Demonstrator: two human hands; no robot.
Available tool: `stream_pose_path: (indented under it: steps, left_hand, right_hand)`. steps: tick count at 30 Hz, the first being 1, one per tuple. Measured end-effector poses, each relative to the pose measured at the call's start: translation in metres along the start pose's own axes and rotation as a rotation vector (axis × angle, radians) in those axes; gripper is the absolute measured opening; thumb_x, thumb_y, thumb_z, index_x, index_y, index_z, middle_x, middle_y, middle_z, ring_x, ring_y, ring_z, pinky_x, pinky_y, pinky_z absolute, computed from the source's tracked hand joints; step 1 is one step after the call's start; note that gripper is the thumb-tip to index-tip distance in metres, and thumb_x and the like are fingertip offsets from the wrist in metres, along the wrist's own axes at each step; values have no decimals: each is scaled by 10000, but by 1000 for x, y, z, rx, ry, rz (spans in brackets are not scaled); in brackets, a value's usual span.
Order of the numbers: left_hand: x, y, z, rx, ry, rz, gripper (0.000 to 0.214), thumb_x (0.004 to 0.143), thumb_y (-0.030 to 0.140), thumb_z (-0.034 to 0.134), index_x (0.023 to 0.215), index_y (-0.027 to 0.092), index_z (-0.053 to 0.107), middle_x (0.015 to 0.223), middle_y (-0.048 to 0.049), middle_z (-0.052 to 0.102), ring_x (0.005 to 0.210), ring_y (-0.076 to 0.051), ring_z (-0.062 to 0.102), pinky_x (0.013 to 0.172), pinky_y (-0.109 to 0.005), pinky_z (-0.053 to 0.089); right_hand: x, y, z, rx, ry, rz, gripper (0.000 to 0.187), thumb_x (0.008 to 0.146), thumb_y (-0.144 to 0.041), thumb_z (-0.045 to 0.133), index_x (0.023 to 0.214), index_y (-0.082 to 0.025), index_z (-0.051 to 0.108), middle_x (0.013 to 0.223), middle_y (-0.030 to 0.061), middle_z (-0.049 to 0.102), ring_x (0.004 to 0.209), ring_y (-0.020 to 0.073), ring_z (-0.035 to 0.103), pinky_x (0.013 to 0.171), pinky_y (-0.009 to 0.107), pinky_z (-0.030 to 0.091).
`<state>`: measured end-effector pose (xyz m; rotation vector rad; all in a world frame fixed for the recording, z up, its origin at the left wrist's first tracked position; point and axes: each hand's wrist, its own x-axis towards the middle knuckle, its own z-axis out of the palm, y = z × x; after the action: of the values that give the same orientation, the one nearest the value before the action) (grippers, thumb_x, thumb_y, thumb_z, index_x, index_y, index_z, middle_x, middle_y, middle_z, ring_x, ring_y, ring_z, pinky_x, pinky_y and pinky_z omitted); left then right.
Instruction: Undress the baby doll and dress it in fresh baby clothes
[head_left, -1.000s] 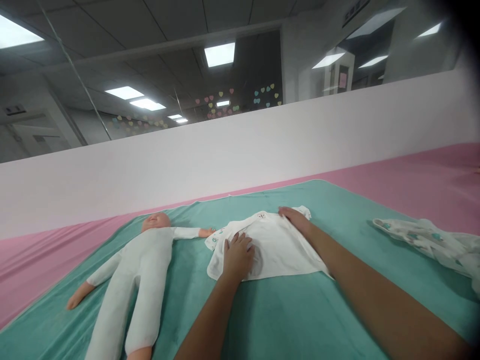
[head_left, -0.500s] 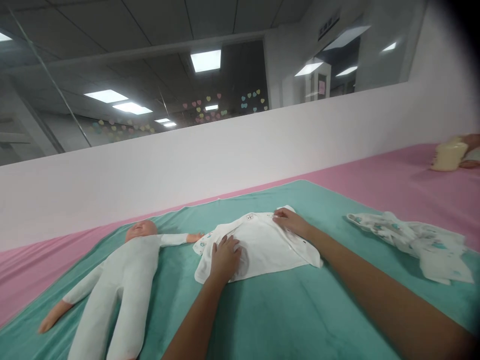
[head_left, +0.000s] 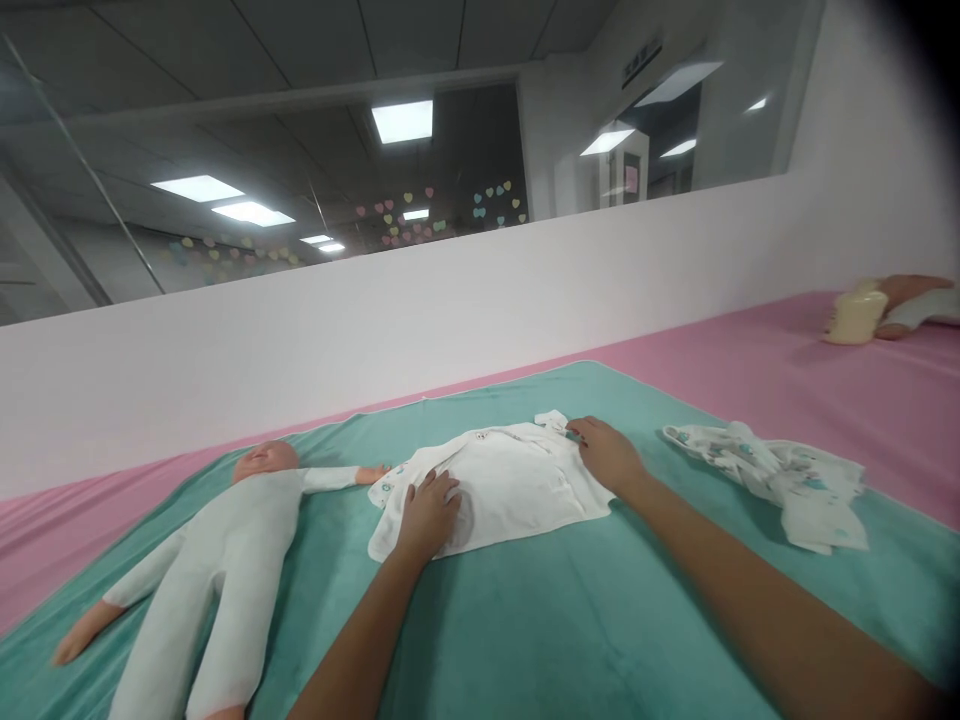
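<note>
A white baby shirt (head_left: 510, 490) lies spread on the green blanket in front of me, with small coloured prints on its left sleeve. My left hand (head_left: 429, 515) rests on the shirt's left part, fingers stretched out and open. At the upper right edge, beside the short right sleeve, my right hand (head_left: 609, 458) touches the cloth with its fingers extended; its thumb is hidden. To the left a baby doll (head_left: 232, 530) in a white body covering lies on its back, one hand reaching the shirt's left sleeve.
A crumpled white printed baby garment (head_left: 787, 480) lies on the right of the green blanket (head_left: 525, 640). Farther right, a cream bottle (head_left: 856, 315) and part of another doll (head_left: 919, 305) are on the pink sheet (head_left: 757, 350). A white wall (head_left: 450, 330) with windows stands behind.
My right hand has moved outward to the shirt's right edge, and the cloth there lies flatter. My left hand stays on the shirt. The whole view has shifted slightly.
</note>
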<state>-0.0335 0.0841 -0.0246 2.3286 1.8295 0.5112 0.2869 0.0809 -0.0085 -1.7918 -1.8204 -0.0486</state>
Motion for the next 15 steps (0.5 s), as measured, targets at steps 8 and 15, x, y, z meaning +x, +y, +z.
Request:
stream_pose_path:
  steps: [8,15]
  left_hand:
    - [-1,4,-2,15,-7,-11,335,873,333,396,1164,286,556,1390,5,441,1351,-209,265,1110,-492,146]
    - [-1,4,-1,21,-8,-13,344,871,324,405,1170,260,561,1392,-7,440,1347,-206,269,1114,-463,140]
  right_hand:
    - [-8,-33,-19,140,231,-177,339,851,-146,332,1041,-226,602,1116,18,621,1047,175,528,911,303,393]
    - [-33,-77,23,171,-302,-496,513,882,-461,392,1349,-251,415,1452,23,353,1315,220,326,1085,384,253]
